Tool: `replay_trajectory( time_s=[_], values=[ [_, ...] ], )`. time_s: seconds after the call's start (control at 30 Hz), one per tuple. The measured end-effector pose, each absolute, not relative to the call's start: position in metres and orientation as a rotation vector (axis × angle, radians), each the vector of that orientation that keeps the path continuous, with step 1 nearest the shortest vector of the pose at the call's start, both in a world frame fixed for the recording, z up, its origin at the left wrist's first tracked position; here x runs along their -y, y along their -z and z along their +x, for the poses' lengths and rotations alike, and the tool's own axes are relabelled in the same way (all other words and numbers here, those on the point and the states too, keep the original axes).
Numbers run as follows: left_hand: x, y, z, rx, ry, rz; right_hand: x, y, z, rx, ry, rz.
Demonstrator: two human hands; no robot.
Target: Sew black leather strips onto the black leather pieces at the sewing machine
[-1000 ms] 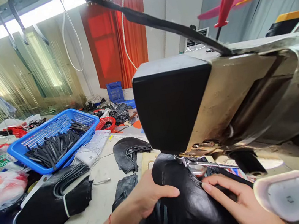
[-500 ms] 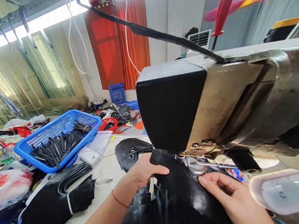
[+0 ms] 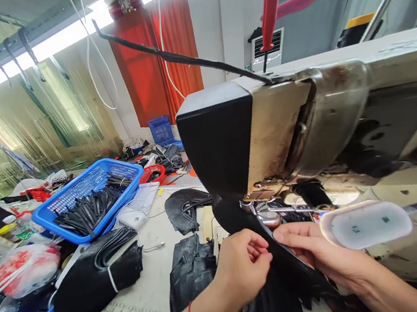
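Note:
A black leather-like piece (image 3: 235, 218) runs under the head of a sewing machine (image 3: 226, 142), its curved edge bending toward me. My right hand (image 3: 308, 243) pinches that edge between thumb and fingers, just in front of the needle area. Over the near part of the piece, my left hand (image 3: 243, 260) is curled closed, thumb close to the fingertips; whatever lies between them is hidden. More black pieces (image 3: 190, 267) lie on the table left of my left hand. Metal guide parts (image 3: 282, 209) sit beside the presser area.
A tied stack of curved black pieces (image 3: 89, 284) lies on the left. Behind it stands a blue basket (image 3: 46, 219) of black strips. A lit lamp (image 3: 366, 225) juts out near my right wrist. A red-handled screwdriver (image 3: 270, 13) stands upright on the machine.
My left hand has left the piece's far left edge, come toward me and right, and curled up. My right hand still pinches the edge. The view has shifted.

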State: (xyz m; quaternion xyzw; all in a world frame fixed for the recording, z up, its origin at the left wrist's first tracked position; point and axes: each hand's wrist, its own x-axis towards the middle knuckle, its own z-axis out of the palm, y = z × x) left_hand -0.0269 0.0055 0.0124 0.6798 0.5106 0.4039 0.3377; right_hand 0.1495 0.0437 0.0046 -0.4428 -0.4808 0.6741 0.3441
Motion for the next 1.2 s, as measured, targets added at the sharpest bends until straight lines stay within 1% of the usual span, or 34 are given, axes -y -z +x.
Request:
replay_trajectory(
  time_s=[0.1,0.23,0.33,0.43,0.5,0.6,0.67,0.73,0.83,0.97,1.1,1.2],
  values=[
    [-0.015,-0.01,-0.022,-1.299,-1.072,1.378,-0.042,-0.009,0.146,1.234,-1.756,-1.124],
    [-0.022,-0.012,-0.016,-1.323,-1.14,1.249,-0.038,-0.016,0.137,1.456,-1.458,-1.113],
    [-0.02,-0.015,-0.013,-1.428,-1.17,1.374,-0.029,-0.015,0.124,1.486,-1.197,-1.162],
    [-0.014,-0.02,-0.012,-1.628,-1.285,1.693,-0.015,-0.015,0.114,1.481,-0.973,-1.236],
    [-0.007,-0.023,-0.015,-1.612,-1.289,1.824,-0.003,-0.017,0.12,1.512,-0.897,-1.235],
    [0.004,-0.024,-0.029,-1.468,-1.284,1.8,0.017,-0.012,0.164,1.554,-0.738,-1.272],
    [0.008,-0.02,-0.041,-1.449,-1.372,1.655,0.024,0.003,0.21,1.728,-0.274,-1.46],
    [0.007,-0.012,-0.05,-1.447,-1.456,1.407,0.022,0.025,0.253,2.071,0.161,-1.55],
    [0.002,0.0,-0.051,-1.343,-1.437,0.991,0.01,0.058,0.287,2.295,0.261,-1.501],
    [0.0,0.007,-0.037,-1.153,-1.34,0.694,-0.011,0.085,0.281,2.498,0.317,-1.361],
    [0.003,0.004,-0.03,-1.053,-1.284,0.62,-0.024,0.09,0.273,2.589,0.396,-1.216],
    [0.004,0.001,-0.026,-0.974,-1.296,0.635,-0.021,0.074,0.273,2.563,0.456,-1.139]
  ],
)
